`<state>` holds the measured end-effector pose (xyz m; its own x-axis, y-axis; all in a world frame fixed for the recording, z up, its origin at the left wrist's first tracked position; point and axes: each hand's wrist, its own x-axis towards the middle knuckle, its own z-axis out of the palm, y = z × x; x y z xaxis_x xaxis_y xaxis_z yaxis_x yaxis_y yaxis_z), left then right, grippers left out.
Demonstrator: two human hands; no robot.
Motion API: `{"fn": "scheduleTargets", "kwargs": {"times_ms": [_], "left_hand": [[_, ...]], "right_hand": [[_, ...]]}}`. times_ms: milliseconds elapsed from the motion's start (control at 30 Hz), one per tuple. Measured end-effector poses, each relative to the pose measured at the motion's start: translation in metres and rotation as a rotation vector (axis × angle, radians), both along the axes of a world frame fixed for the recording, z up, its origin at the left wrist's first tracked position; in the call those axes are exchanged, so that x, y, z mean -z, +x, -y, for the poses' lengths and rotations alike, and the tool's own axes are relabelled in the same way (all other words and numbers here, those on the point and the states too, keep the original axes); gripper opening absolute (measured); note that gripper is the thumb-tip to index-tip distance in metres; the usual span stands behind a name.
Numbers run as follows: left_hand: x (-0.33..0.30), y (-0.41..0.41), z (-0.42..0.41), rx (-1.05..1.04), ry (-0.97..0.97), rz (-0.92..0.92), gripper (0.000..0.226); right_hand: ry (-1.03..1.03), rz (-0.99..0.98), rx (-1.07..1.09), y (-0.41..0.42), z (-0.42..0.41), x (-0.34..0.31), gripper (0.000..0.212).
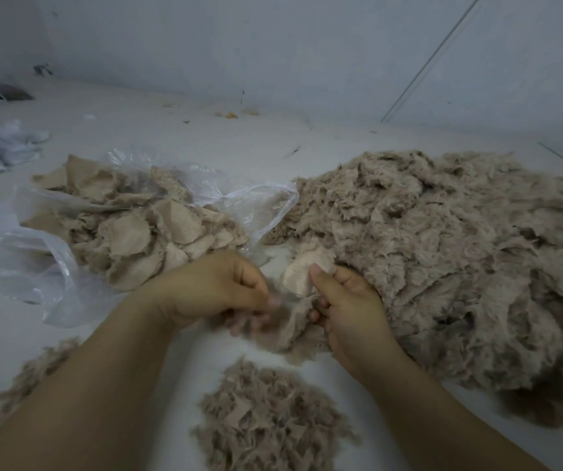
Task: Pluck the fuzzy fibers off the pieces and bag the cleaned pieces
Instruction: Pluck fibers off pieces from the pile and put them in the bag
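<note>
- A broad heap of fuzzy beige fabric pieces (443,253) is waiting at right, within reach.
- A clear plastic bag (35,253) is lying open at left, taking cleaned pieces.
- The right hand (348,307) is pinching a small beige piece (302,273), steadying it.
- The left hand (219,287), blurred, is apparently gripping its fuzz.

Pale wall (273,45) — white floor (178,130), dim light

Two bare forearms, sleeveless, left grip (217,288) and right grip (348,300) ungloved
</note>
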<state>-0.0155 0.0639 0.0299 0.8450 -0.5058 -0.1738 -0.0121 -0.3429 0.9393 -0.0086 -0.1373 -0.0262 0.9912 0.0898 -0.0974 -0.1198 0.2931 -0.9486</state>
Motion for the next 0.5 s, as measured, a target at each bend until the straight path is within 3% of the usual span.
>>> {"fn": "scheduleTargets", "kwargs": {"times_ms": [100,233,400,500], "left_hand": [[0.008,0.003,0.026,-0.408,-0.112,0.083,0.041],[0.012,0.001,0.05,-0.458,-0.246,0.095,0.017],[0.012,0.004,0.053,-0.547,-0.332,0.132,0.02],[0.01,0.004,0.053,-0.588,-0.398,0.136,0.023]], "right_hand": [[-0.025,0.03,-0.039,-0.001,0.0,-0.002,0.019],[-0.028,0.057,-0.058,-0.002,-0.001,-0.002,0.02],[-0.076,0.094,-0.089,-0.002,-0.001,-0.004,0.035],[-0.175,0.171,-0.132,-0.005,-0.001,-0.006,0.028]]}}
